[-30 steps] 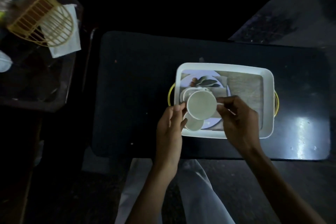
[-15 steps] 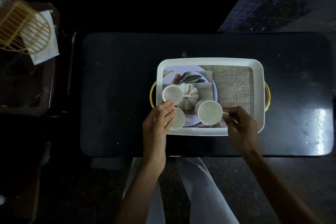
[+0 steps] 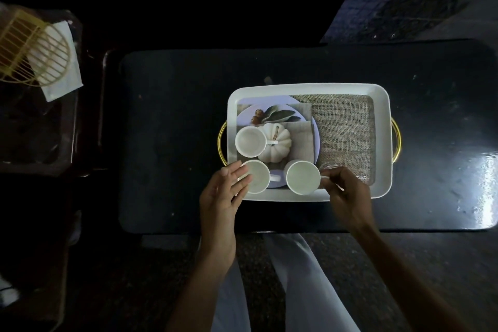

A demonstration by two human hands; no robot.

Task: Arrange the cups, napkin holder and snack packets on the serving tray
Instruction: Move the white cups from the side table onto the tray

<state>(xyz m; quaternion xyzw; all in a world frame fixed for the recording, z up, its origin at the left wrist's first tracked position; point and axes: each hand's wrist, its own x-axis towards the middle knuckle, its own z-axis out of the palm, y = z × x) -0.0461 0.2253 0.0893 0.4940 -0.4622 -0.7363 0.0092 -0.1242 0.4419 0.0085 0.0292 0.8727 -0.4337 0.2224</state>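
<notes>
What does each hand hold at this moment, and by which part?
The right hand pinches the handle of the near right cup on the tray. The left hand lies open against the near left cup, not gripping it.

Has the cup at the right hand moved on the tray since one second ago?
Yes. The cup in the right hand went from above the other cups toward the tray's near rim, rightward.

A dim home sitting area: a low black coffee table (image 3: pixel 167 143) carries a white serving tray (image 3: pixel 384 143), a side stand's yellow napkin holder (image 3: pixel 29 48) beyond its left edge.
</notes>
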